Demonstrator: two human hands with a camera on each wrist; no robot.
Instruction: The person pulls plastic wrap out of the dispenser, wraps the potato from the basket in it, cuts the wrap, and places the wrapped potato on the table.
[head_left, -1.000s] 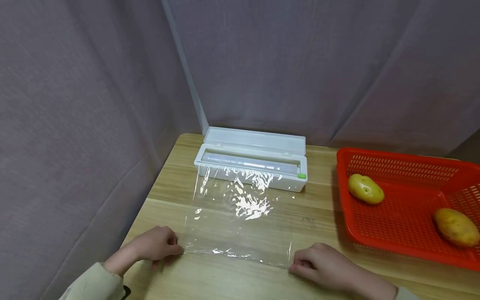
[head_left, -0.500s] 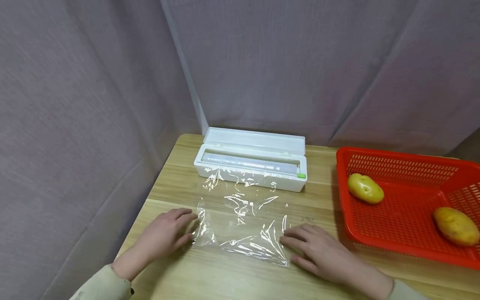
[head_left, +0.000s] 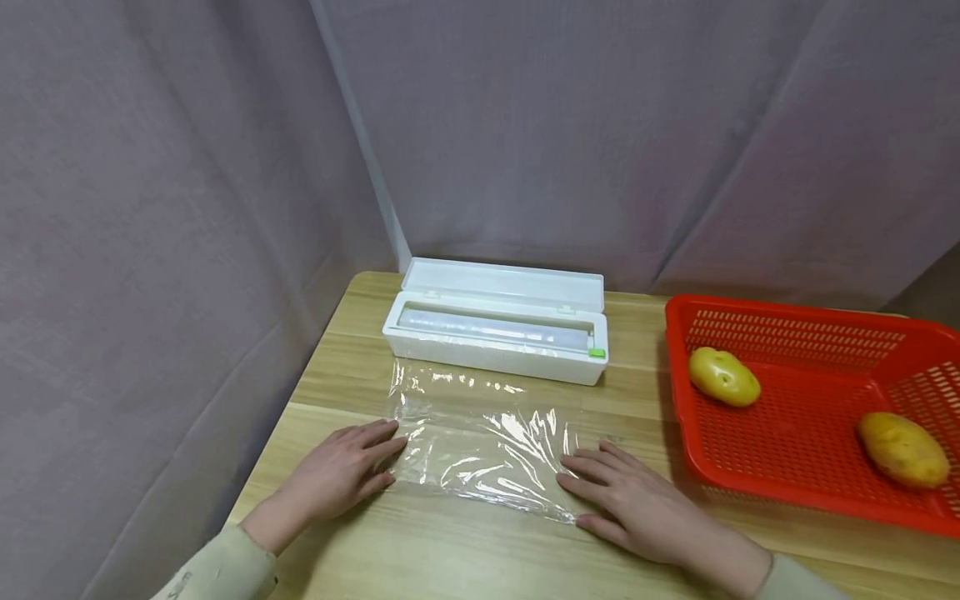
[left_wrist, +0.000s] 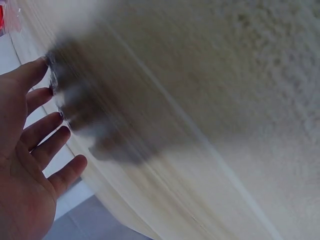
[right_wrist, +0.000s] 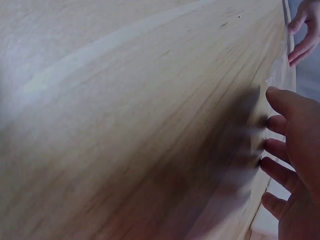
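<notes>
A sheet of clear cling film (head_left: pixel 480 450) lies wrinkled on the wooden table, running forward to a white dispenser box (head_left: pixel 495 354) whose lid is raised. Inside the box sits the film roll (head_left: pixel 495 327). With fingers spread and fairly straight, my left hand (head_left: pixel 337 467) touches the film's left edge. On the opposite edge, my right hand (head_left: pixel 637 500) rests its extended fingertips near the front right corner. Both wrist views show the fingers parted, the left hand (left_wrist: pixel 35 135) and the right hand (right_wrist: pixel 292 150) each touching down along the film's edge.
To the right stands a red plastic basket (head_left: pixel 795 487) holding a yellow-green potato (head_left: pixel 723 377) and a browner potato (head_left: pixel 902 450). A green slider (head_left: pixel 597 353) sits at the box's right end. Grey curtains (head_left: pixel 525 133) hang behind and left of the table.
Both hands released their pinch on the film's front corners and moved forward and inward, fingers straightening. The film, stretched taut earlier, now lies lower and wrinkled on the table.
</notes>
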